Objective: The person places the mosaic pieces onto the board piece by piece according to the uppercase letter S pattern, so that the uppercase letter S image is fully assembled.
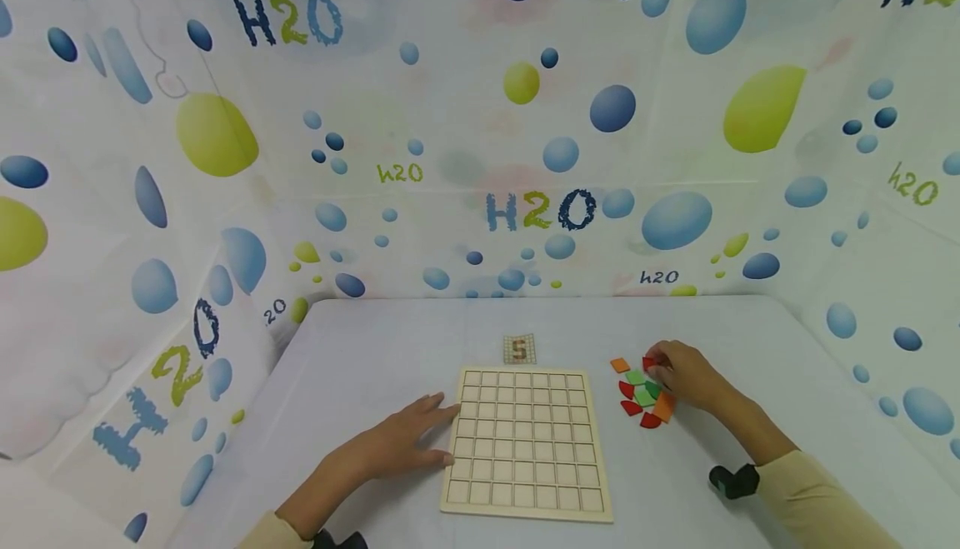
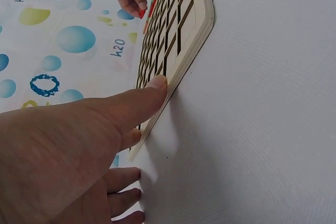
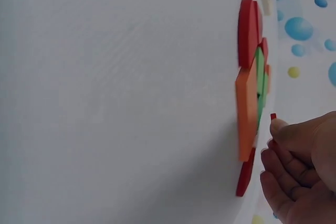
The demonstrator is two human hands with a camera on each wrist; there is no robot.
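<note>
A pale wooden grid board lies flat on the white-covered table. At its left edge is my left hand, fingers spread and mostly straight, with the thumb and index finger right at the rim. In the left wrist view the thumb rests on the board's edge. My right hand pinches a small red piece between thumb and fingertips, above a loose cluster of flat pieces. The cluster holds several red pieces, green pieces and orange pieces; the hand partly covers it.
A small square card bearing an S- or 5-like mark lies just beyond the board's far edge. The white tabletop meets a cloth backdrop printed with drops and lettering behind and at the sides.
</note>
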